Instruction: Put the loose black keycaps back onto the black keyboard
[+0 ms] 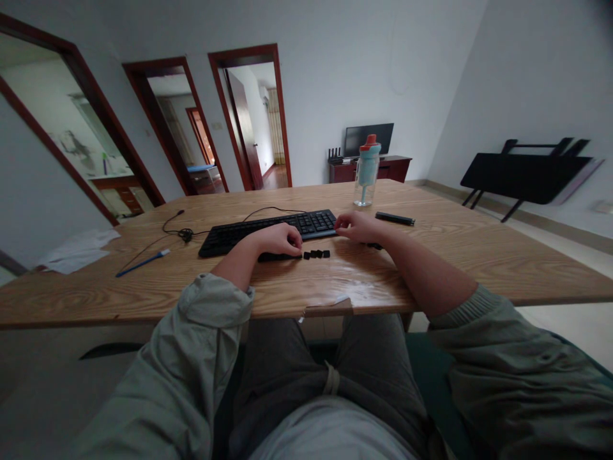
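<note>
A black keyboard [268, 227] lies slightly askew on the wooden table in front of me. My left hand [283, 239] is closed over its front edge, the fingers curled down. What those fingers hold, if anything, is hidden. Below that hand runs a dark strip [280, 257], partly covered by it. Just right of the fingertips several small black keycaps [317, 254] sit in a short row. At the keyboard's right end my right hand [355, 227] grips the corner with bent fingers. A small dark object [374, 246] shows partly under my right wrist.
A clear bottle with a blue and red lid [368, 169] stands behind my right hand, near a long black object [395, 219]. Leftward lie a coiled cable [184, 235], a blue-handled brush [141, 263] and white paper [79, 250]. The table's front edge [328, 311] is chipped.
</note>
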`<control>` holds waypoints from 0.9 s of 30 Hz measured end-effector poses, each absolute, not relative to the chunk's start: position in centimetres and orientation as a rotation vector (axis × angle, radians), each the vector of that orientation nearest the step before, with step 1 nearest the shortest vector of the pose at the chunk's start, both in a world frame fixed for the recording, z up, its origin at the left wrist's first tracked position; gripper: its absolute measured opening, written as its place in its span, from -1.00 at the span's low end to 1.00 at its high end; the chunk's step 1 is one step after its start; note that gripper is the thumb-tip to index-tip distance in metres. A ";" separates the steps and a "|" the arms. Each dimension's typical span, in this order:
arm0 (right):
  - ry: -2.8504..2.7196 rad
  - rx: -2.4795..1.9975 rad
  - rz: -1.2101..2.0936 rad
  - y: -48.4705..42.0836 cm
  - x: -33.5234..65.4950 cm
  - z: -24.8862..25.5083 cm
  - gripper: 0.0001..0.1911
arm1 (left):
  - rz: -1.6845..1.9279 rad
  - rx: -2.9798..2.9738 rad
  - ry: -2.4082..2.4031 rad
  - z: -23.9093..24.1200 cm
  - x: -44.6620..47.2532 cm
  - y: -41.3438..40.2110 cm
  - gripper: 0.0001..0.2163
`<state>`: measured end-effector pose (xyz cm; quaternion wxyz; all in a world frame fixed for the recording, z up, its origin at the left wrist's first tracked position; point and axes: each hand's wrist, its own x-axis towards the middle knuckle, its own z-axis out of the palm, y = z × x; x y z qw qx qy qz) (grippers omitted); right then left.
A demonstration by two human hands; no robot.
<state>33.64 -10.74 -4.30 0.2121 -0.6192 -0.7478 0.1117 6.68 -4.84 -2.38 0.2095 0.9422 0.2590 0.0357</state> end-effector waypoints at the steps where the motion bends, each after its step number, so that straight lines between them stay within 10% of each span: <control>1: -2.078 -1.721 0.312 -10.8 33.6 -4.3 -0.86 | 0.096 2.623 0.718 -2.4 6.7 -4.9 -0.81; 27: -2.118 -1.731 0.291 -10.8 33.7 -4.3 -0.85 | 0.131 2.689 0.666 -3.1 7.4 -4.7 -0.78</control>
